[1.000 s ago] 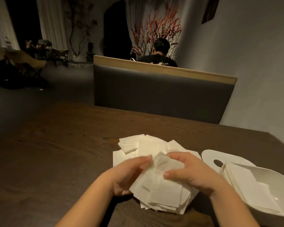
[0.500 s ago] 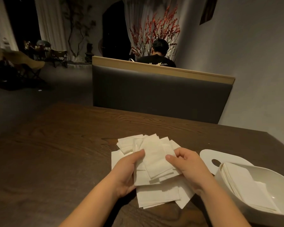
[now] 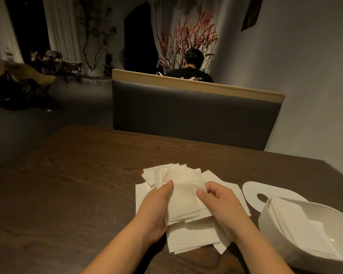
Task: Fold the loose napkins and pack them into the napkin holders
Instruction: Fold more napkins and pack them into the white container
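A small stack of napkins [image 3: 183, 202] is gripped between the left hand [image 3: 156, 210] and right hand [image 3: 220, 208] above the loose pile [image 3: 194, 238] on the dark wooden bench [image 3: 67, 194]. At the near right, a white holder [image 3: 275, 232] is part-filled; its lid [image 3: 251, 192] lies just behind. Farther off, a padded seat back [image 3: 186, 113] is seen.
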A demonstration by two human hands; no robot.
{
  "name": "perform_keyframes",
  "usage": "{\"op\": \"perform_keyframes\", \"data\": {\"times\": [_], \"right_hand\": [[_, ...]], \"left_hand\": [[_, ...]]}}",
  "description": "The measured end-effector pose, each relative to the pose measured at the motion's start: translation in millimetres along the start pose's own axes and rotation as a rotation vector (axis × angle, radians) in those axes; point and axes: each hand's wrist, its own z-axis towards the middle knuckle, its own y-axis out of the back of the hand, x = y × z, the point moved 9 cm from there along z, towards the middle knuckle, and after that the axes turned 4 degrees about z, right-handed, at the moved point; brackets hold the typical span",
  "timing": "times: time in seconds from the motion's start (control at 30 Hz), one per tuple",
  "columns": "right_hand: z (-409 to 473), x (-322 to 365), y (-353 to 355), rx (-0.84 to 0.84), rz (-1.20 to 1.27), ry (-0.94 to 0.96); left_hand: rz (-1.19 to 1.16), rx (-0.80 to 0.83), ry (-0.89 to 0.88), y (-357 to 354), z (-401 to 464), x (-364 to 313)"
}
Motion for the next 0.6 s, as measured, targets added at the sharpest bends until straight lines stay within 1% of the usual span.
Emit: {"op": "perform_keyframes", "data": {"times": [0.1,0.2,0.3,0.47,0.53,0.6], "right_hand": [[-0.2,0.4,4.3,-0.041,-0.002,0.024],[-2.6,3.6,2.2,-0.019,-0.004,0.024],[-4.0,3.7,-2.4,0.005,-0.017,0.015],[-5.3,3.6,-3.7,0.043,-0.087,0.036],[-4.9,2.4,-3.7,0.055,-0.084,0.028],[-5.3,4.6,-4.2,0.055,-0.070,0.023]], "left_hand": [[-0.063,-0.011,0.010,-3.2,-3.6,-0.1],[-0.102,0.001,0.021,-5.7,-6.8,-0.7],[-0.068,0.023,0.032,-5.1,-4.9,2.5],[-0.066,-0.025,0.048,-0.5,-4.7,3.3],[-0.039,-0.055,0.038,2.0,-5.0,2.2],[-0.064,-0.068,0.034,1.9,-4.6,2.0]]}}
